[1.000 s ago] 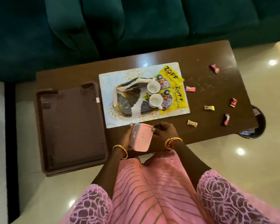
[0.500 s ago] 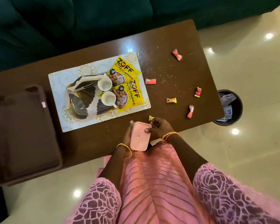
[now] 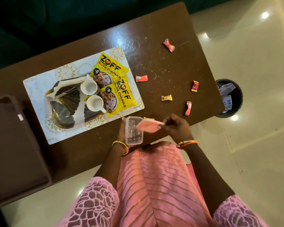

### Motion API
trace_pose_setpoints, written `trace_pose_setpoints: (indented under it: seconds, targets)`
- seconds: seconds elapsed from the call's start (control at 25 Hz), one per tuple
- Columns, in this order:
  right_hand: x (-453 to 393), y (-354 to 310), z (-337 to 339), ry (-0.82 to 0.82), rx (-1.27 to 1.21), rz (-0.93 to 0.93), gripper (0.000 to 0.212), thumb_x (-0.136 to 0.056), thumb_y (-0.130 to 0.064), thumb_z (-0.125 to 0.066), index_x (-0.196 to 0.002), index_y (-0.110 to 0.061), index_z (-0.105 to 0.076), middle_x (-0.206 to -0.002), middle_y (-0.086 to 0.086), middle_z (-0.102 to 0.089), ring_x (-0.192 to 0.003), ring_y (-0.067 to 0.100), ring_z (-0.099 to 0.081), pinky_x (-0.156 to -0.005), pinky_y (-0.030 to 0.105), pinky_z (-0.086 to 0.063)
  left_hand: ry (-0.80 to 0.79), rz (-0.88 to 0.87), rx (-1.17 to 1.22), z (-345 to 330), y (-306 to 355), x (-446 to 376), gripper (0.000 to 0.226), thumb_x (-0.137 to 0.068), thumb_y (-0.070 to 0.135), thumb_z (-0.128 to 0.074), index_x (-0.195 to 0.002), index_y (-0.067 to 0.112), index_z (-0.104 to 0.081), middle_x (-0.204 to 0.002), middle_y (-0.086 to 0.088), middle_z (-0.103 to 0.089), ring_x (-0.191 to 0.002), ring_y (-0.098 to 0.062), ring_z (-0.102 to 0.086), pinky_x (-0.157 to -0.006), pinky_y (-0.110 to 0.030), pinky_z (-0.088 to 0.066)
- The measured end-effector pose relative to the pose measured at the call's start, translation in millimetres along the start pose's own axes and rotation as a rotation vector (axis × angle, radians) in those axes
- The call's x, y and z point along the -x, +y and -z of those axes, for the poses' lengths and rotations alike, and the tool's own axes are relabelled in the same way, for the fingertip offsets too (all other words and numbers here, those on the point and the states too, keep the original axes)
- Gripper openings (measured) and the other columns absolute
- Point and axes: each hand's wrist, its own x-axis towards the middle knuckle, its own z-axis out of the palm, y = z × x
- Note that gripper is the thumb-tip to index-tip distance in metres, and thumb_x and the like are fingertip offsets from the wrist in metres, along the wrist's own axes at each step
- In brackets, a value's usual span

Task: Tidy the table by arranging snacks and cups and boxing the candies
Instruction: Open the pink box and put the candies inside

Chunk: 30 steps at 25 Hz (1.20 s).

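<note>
Two hands are engaged at lower centre: the clear box (image 3: 134, 130) is gripped by the left hand (image 3: 123, 133), the pink lid (image 3: 148, 126) pinched by the right hand (image 3: 176, 126). Five candies (image 3: 166, 97) are scattered on the desk (image 3: 154, 63) beyond, right of frame.

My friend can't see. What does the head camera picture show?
A person's right hand lifts the pink lid off a clear box held by the left hand. Wrapped candies lie scattered on the brown table, beside two white cups and yellow snack packets on a mat.
</note>
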Motion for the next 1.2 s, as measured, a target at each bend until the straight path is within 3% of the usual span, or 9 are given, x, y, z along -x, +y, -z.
trace_pose_setpoints:
  seconds: [0.08, 0.2, 0.44, 0.72, 0.92, 1.2]
  targets:
    - [9.5, 17.1, 3.5, 0.258, 0.104, 0.120, 0.020, -0.069, -0.001, -0.076, -0.073, -0.011, -0.059, -0.073, 0.005, -0.063, -0.067, 0.018, -0.059, -0.062, 0.021, -0.048, 0.047, 0.004, 0.026, 8.9, 1.9, -3.6, 0.066, -0.080, 0.074, -0.037, -0.081, 0.019, -0.072, -0.066, -0.001, -0.073, -0.058, -0.018, -0.068, -0.059, -0.031, -0.055]
    - [15.6, 51.5, -13.2, 0.430, 0.389, 0.205, 0.014, -0.069, 0.009, -0.070, -0.074, 0.002, -0.059, -0.077, 0.022, -0.061, -0.071, 0.036, -0.057, -0.061, 0.035, -0.045, 0.072, 0.021, -0.013, 20.0, 0.4, -8.0, 0.071, -0.076, 0.077, -0.039, -0.080, 0.015, -0.073, -0.069, -0.005, -0.075, -0.061, -0.024, -0.070, -0.065, -0.037, -0.056]
    - [4.2, 115.8, -53.6, 0.325, 0.761, 0.122, 0.015, -0.068, 0.010, -0.069, -0.079, 0.003, -0.063, -0.087, 0.024, -0.066, -0.082, 0.043, -0.061, -0.067, 0.043, -0.052, -0.019, 0.078, 0.074, 25.4, -8.3, -21.3, 0.078, -0.080, 0.075, -0.031, -0.070, 0.014, -0.079, -0.071, -0.005, -0.076, -0.061, -0.024, -0.072, -0.060, -0.039, -0.060]
    - [-5.8, 103.4, -73.6, 0.373, 0.651, 0.053, 0.022, -0.066, 0.010, -0.063, -0.085, 0.000, -0.066, -0.099, 0.024, -0.063, -0.098, 0.046, -0.055, -0.080, 0.048, -0.048, -0.034, 0.099, 0.087, 35.6, -13.1, -26.5, 0.086, -0.080, 0.077, -0.022, -0.069, 0.014, -0.079, -0.072, -0.005, -0.077, -0.062, -0.023, -0.073, -0.057, -0.042, -0.060]
    - [-27.0, 65.6, -104.2, 0.343, 0.592, 0.253, 0.021, -0.070, -0.001, -0.066, -0.091, -0.003, -0.069, -0.097, 0.020, -0.068, -0.093, 0.042, -0.059, -0.076, 0.043, -0.049, -0.037, 0.112, 0.058, 32.8, -7.3, -31.6, 0.085, -0.088, 0.068, -0.015, -0.071, 0.014, -0.078, -0.066, -0.007, -0.076, -0.057, -0.023, -0.073, -0.047, -0.040, -0.059]
    - [-39.0, 65.3, -123.4, 0.318, 0.639, 0.141, 0.030, -0.085, -0.014, -0.049, -0.107, -0.003, -0.066, -0.109, 0.021, -0.065, -0.100, 0.042, -0.057, -0.083, 0.046, -0.044, -0.045, 0.097, 0.055, 40.7, -9.5, -32.1, 0.090, -0.083, 0.074, -0.017, -0.066, 0.012, -0.079, -0.068, -0.008, -0.076, -0.059, -0.023, -0.073, -0.050, -0.040, -0.060]
